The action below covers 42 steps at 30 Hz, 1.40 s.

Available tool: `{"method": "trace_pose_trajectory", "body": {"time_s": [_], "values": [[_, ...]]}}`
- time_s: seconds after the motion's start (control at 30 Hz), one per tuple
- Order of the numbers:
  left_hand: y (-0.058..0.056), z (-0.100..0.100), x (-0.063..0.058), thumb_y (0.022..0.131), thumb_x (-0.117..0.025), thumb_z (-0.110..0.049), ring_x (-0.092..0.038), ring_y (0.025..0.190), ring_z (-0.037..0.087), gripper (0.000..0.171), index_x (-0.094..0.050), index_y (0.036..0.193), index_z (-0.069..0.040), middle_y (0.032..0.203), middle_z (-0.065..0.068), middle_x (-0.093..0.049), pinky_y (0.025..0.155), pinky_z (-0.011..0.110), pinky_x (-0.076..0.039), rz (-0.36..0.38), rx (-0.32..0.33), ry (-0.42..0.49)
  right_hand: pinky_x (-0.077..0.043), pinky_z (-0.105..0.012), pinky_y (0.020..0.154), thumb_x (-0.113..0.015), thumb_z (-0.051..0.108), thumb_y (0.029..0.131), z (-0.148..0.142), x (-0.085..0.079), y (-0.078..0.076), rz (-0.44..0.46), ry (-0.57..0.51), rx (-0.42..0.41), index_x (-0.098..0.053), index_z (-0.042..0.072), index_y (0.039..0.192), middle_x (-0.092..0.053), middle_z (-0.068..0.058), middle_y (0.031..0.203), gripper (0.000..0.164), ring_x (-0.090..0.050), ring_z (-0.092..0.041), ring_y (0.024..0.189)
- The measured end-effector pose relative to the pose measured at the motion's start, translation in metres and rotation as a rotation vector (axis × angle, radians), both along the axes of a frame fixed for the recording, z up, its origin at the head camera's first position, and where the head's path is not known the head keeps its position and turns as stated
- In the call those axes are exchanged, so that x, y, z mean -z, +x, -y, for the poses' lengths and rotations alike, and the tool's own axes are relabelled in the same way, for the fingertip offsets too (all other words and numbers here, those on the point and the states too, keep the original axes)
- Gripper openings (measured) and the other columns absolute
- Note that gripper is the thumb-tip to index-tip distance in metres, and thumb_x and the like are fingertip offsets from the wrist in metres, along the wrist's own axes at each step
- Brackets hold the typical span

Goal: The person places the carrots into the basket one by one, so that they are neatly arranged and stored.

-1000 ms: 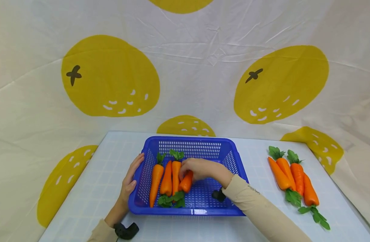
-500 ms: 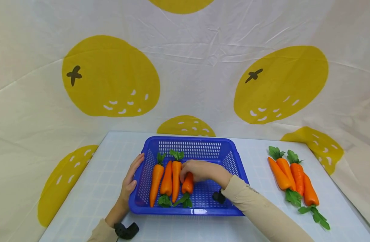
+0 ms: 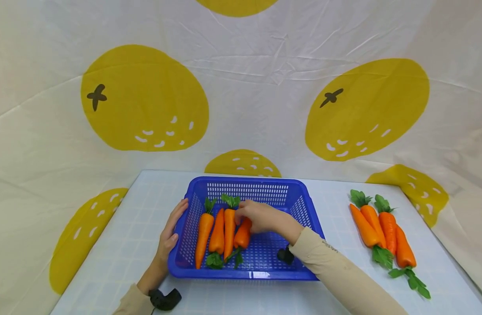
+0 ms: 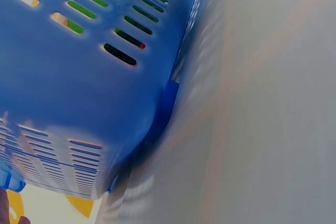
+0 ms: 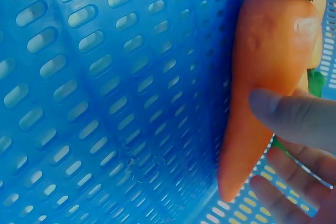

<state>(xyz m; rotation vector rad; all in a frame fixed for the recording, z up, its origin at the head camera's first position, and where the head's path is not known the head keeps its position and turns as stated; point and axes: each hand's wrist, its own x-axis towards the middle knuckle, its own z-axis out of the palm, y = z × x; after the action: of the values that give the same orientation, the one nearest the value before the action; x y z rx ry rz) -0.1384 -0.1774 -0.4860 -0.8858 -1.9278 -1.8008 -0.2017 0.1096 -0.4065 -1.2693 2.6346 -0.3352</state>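
My left hand (image 3: 171, 232) lies along the left side of a blue plastic basket (image 3: 249, 275), fingers extended on its rim. My right hand (image 3: 260, 217) reaches into the basket over an orange carrot (image 3: 242, 236) with green leaves at its near end. In the right wrist view the thumb (image 5: 268, 106) touches that carrot (image 5: 273, 51), while other fingers spread loosely beside it. Left of it in the basket lie three more carrots: a long one (image 3: 203, 236) at the left, one (image 3: 217, 234) with leaves toward me, and one (image 3: 229, 232) with leaves at the far end.
Several carrots (image 3: 387, 232) lie side by side on the pale checked table (image 3: 335, 201) right of the basket. Behind the table hangs a white cloth (image 3: 256, 109) with yellow fruit prints.
My right hand has risen slightly toward the basket's far side, its fingers looser about the carrot. That carrot has swung, its leafy end now further left. The left hand stays put.
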Motion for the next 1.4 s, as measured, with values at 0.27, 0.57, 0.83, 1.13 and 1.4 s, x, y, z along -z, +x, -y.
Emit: {"method": "trace_pose_trajectory", "body": {"time_s": [0.27,0.57,0.83,1.13,1.4], "values": [[0.0023,0.0006,-0.0003,0.098,-0.034,-0.024,-0.020,0.149,0.022,0.061,-0.032,0.149,0.009,0.159,0.020,-0.025,0.113,0.022,-0.022,0.034,-0.017,-0.018,-0.046,-0.024,0.060,-0.084,0.010,0.073,-0.0007,-0.0006,-0.0018,0.041,0.032,0.072,-0.068,0.015,0.102,-0.063,0.003,0.082,0.033,-0.053,-0.010,0.067],[0.0014,0.0009,0.0015,0.099,-0.034,-0.026,-0.020,0.148,0.022,0.061,-0.032,0.149,0.008,0.159,0.021,-0.024,0.113,0.022,-0.022,0.046,-0.014,-0.024,-0.048,-0.024,0.061,-0.084,0.008,0.076,-0.0034,-0.0045,-0.0023,0.134,-0.028,0.045,-0.072,0.011,0.102,-0.068,-0.003,0.080,0.029,-0.055,-0.009,0.065],[0.0011,0.0003,0.0002,0.099,-0.034,-0.025,-0.020,0.149,0.024,0.061,-0.032,0.149,0.009,0.159,0.021,-0.024,0.114,0.023,-0.021,0.016,0.001,-0.008,-0.048,-0.020,0.064,-0.082,0.008,0.078,-0.0040,-0.0022,-0.0038,0.184,-0.044,-0.018,-0.073,0.012,0.106,-0.068,-0.001,0.080,0.030,-0.055,-0.005,0.066],[0.0012,0.0014,0.0017,0.099,-0.034,-0.024,-0.020,0.148,0.023,0.061,-0.032,0.149,0.009,0.159,0.021,-0.025,0.113,0.022,-0.022,0.031,-0.016,-0.021,-0.049,-0.018,0.069,-0.081,0.008,0.080,-0.0036,-0.0019,-0.0041,0.218,-0.066,-0.069,-0.073,0.010,0.108,-0.068,0.002,0.086,0.029,-0.057,-0.004,0.071],[-0.0002,0.0015,0.0010,0.097,-0.034,-0.022,-0.021,0.148,0.023,0.060,-0.032,0.148,0.010,0.159,0.021,-0.025,0.112,0.022,-0.023,0.032,-0.015,-0.019,-0.050,-0.018,0.071,-0.079,0.010,0.083,-0.0043,-0.0035,-0.0047,0.252,-0.059,-0.061,-0.073,0.011,0.110,-0.069,0.000,0.088,0.027,-0.058,-0.005,0.074]]}}
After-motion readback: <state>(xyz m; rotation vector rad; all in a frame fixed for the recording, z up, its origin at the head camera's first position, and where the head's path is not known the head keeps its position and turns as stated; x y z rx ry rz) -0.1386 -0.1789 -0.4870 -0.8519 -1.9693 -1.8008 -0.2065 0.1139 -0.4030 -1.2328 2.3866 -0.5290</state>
